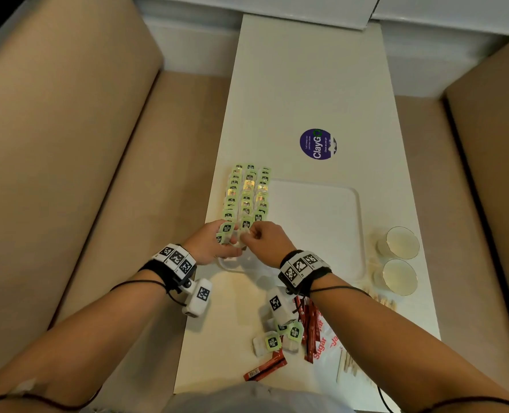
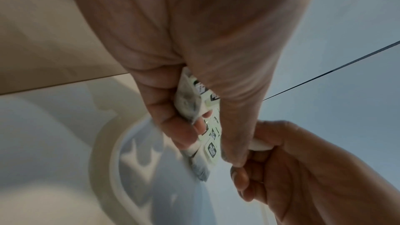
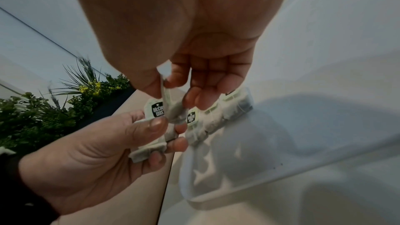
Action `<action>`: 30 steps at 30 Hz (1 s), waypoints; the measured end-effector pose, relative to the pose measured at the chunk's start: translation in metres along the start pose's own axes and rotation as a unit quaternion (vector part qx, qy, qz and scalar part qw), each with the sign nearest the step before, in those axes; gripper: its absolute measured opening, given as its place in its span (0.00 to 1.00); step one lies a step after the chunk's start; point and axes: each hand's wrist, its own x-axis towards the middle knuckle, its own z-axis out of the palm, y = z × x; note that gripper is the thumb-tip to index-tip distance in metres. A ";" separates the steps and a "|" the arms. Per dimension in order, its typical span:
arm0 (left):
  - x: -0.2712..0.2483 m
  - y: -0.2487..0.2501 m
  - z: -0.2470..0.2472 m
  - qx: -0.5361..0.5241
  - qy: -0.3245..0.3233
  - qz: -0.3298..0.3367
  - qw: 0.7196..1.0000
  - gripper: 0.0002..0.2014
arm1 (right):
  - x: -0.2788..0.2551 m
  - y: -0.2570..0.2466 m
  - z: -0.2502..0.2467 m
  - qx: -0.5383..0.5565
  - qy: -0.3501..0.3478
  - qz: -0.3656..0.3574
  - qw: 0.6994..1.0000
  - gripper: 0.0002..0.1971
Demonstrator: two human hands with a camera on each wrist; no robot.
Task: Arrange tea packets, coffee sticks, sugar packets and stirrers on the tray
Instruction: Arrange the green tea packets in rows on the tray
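Observation:
A white tray (image 1: 358,204) lies on the long white table, and three rows of green-labelled tea packets (image 1: 248,195) fill its left side. Over the tray's near left corner my left hand (image 1: 227,239) grips a small stack of tea packets (image 3: 149,146), thumb on top. My right hand (image 1: 248,234) meets it from the right, thumb and forefinger pinching one tea packet (image 3: 171,109) at the stack's top. In the left wrist view my left hand's fingers (image 2: 184,129) curl round the packets (image 2: 187,100). The tray's rim (image 3: 216,201) is just below both hands.
Two glasses (image 1: 402,242) (image 1: 399,277) stand right of the tray. Near the table's front lie loose tea packets (image 1: 272,342), red coffee sticks (image 1: 309,326), sugar packets (image 1: 326,342) and wooden stirrers (image 1: 348,365). A purple sticker (image 1: 317,143) sits beyond the tray. Beige sofas flank the table.

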 end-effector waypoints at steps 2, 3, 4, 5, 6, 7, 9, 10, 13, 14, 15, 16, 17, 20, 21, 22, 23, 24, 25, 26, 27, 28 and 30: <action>-0.001 -0.001 0.000 0.009 0.005 0.006 1.000 0.26 | 0.000 -0.001 0.001 0.011 0.011 0.007 1.000 0.17; -0.002 0.000 0.000 0.023 0.008 0.015 1.000 0.24 | 0.000 -0.002 0.002 0.016 0.012 0.008 1.000 0.17; -0.002 0.001 0.002 0.037 0.009 0.026 0.999 0.20 | 0.001 -0.002 0.004 0.022 0.011 0.007 1.000 0.18; -0.002 0.002 0.003 0.052 0.008 0.036 0.998 0.17 | 0.002 -0.002 0.006 0.027 0.009 0.006 1.000 0.19; -0.001 0.003 0.005 0.065 0.013 0.043 0.997 0.15 | 0.003 -0.002 0.008 0.033 0.008 0.004 0.999 0.20; 0.000 0.003 0.005 0.072 0.017 0.047 0.996 0.13 | 0.003 -0.003 0.009 0.040 0.002 -0.001 0.999 0.20; 0.003 0.001 0.003 0.073 0.028 0.043 0.996 0.09 | 0.003 -0.005 0.010 0.048 -0.009 -0.017 0.999 0.21; 0.005 0.000 0.002 0.072 0.032 0.039 0.996 0.07 | 0.003 -0.005 0.010 0.052 -0.010 -0.022 0.998 0.22; 0.005 0.002 0.001 0.062 0.045 0.026 0.997 0.03 | 0.005 0.000 0.011 0.070 0.011 -0.015 0.997 0.23; 0.004 0.003 0.001 0.057 0.053 0.023 0.997 0.03 | 0.005 0.003 0.012 0.083 0.018 -0.009 0.996 0.21; 0.004 0.003 0.000 0.053 0.063 0.019 0.996 0.03 | 0.005 0.006 0.013 0.092 0.018 -0.004 0.996 0.19; 0.004 0.003 -0.001 0.054 0.069 0.014 0.996 0.02 | 0.005 0.009 0.015 0.091 0.013 -0.004 0.996 0.17; 0.004 0.003 -0.003 0.056 0.071 0.011 0.996 0.02 | 0.004 0.011 0.017 0.082 0.006 -0.007 0.997 0.15; 0.005 0.002 -0.006 0.049 0.065 0.009 0.997 0.02 | 0.003 0.017 0.023 0.044 -0.007 -0.028 0.999 0.14; 0.005 0.001 -0.007 0.050 0.064 0.011 0.997 0.02 | 0.004 0.017 0.025 0.042 -0.010 -0.027 0.999 0.16; 0.005 0.001 -0.007 0.053 0.064 0.013 0.996 0.02 | 0.004 0.017 0.026 0.043 -0.010 -0.024 0.999 0.19; 0.005 0.001 -0.008 0.054 0.065 0.013 0.996 0.03 | 0.005 0.017 0.028 0.043 -0.011 -0.025 0.999 0.21; 0.005 0.000 -0.008 0.052 0.065 0.015 0.996 0.03 | 0.006 0.017 0.030 0.041 -0.012 -0.024 0.999 0.22; 0.005 0.000 -0.009 0.050 0.065 0.014 0.997 0.03 | 0.008 0.017 0.031 0.041 -0.013 -0.022 0.999 0.23; 0.005 0.000 -0.009 0.048 0.067 0.012 0.997 0.03 | 0.009 0.017 0.033 0.040 -0.012 -0.019 0.999 0.23; 0.005 -0.001 -0.010 0.045 0.072 0.009 0.996 0.04 | 0.010 0.016 0.033 0.041 -0.010 -0.017 0.999 0.23; 0.004 -0.001 -0.011 0.043 0.077 0.007 0.996 0.05 | 0.012 0.014 0.033 0.041 -0.008 -0.014 0.999 0.23; 0.003 -0.002 -0.012 0.035 0.101 0.003 0.994 0.05 | 0.015 0.012 0.032 0.039 0.006 -0.004 0.999 0.20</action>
